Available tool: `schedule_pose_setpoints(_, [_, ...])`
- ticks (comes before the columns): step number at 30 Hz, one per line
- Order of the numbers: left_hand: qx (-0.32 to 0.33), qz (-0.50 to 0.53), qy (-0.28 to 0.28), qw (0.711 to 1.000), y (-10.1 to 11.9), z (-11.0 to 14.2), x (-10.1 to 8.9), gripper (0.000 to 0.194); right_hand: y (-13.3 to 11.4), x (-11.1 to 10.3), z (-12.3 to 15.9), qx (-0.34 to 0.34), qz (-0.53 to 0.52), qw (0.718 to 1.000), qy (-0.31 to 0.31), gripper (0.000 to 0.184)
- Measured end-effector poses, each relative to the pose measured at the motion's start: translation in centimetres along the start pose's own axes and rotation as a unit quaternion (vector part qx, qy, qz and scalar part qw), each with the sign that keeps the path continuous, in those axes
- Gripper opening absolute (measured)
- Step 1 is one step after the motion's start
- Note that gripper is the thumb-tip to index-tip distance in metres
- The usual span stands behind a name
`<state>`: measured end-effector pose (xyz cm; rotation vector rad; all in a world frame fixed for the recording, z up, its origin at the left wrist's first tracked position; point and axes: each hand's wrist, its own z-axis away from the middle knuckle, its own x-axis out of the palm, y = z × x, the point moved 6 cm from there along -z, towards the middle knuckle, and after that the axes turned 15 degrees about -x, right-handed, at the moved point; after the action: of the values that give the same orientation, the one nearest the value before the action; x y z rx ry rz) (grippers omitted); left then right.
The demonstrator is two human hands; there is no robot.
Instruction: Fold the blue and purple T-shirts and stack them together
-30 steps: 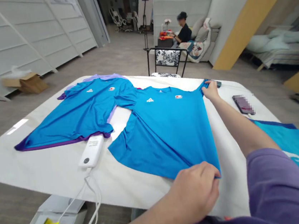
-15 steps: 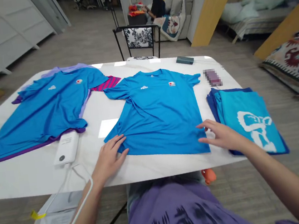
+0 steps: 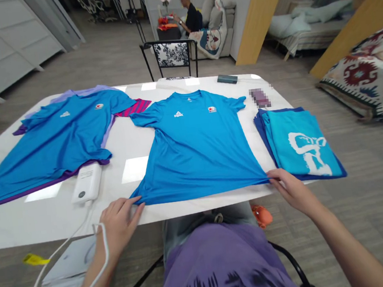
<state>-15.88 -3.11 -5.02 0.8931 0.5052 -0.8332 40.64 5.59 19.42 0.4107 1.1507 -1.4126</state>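
While both your hands rest at the near edge of a white, glossy, marble-look table [image 3: 178,209], a bright blue short-sleeved T-shirt [image 3: 195,147] in smooth, thin fabric lies face up between them. Your left hand [image 3: 120,220] holds its lower left corner in a narrow grip, thumb and fingertips close together. Your right hand [image 3: 291,190] pinches the lower right corner, drawing it out to a point. Shallow creases fan across the lower half; the rounded collar lies toward the far side, with small white lettering and a red-and-white badge on the chest.

To your left, layered T-shirts [image 3: 63,146], blue on top with purple edges beneath, spread in loose ripples. A magenta-and-dark striped piece of cloth [image 3: 137,107] shows between them and your shirt. Against their near hem sits a white, round-cornered, flat plastic block [image 3: 88,183], whose smooth white cable [image 3: 105,250] loops across your left forearm.

Near your right hand, a squared stack of folded fabric [image 3: 300,142] has turquoise on top, bold white brush-like marks and navy edges. Beyond it lies a pixelated, purplish rectangular object [image 3: 260,98].
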Motion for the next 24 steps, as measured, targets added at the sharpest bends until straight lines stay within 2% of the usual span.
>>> schedule_pose_setpoints(3, [0.000, 0.020, -0.005, 1.000, -0.4, 2.8, 0.0, 0.040, 0.7, -0.3, 2.6, 0.047, -0.064, 0.994, 0.072, 0.019])
schedule_pose_setpoints(6, [0.010, 0.015, -0.010, 1.000, -0.4, 4.2, 0.7, 0.063, 1.3, 0.3, 4.7, 0.100, -0.101, 0.986, 0.092, 0.026])
schedule_pose_setpoints(7, [0.013, 0.019, -0.009, 1.000, -0.4, 4.3, 1.0, 0.065, 1.4, 0.4, 5.1, 0.109, -0.101, 0.985, 0.092, 0.027])
schedule_pose_setpoints(11, [0.010, 0.075, -0.027, 0.997, -0.7, 4.4, 1.4, 0.033, 0.0, 0.2, 4.8, 0.071, -0.070, 0.993, 0.066, 0.026])
schedule_pose_setpoints(15, [-0.022, 0.123, -0.076, 0.989, -1.0, 5.1, 1.3, 0.022, -1.9, 0.2, 4.0, 0.025, -0.038, 0.998, 0.033, 0.039])
schedule_pose_setpoints(17, [-0.041, 0.140, -0.084, 0.986, -0.7, 5.9, 0.8, 0.022, -2.6, 0.2, 4.1, 0.015, -0.033, 0.999, 0.025, 0.044])
schedule_pose_setpoints(21, [-0.092, 0.186, -0.035, 0.978, 0.4, 7.2, -1.5, 0.023, -2.8, -1.0, 4.9, 0.005, -0.027, 0.999, 0.034, 0.025])
schedule_pose_setpoints(24, [-0.181, 0.236, 0.000, 0.955, 1.4, 6.0, -3.2, 0.024, -1.4, -2.7, 4.2, 0.033, -0.014, 0.998, 0.054, 0.030])
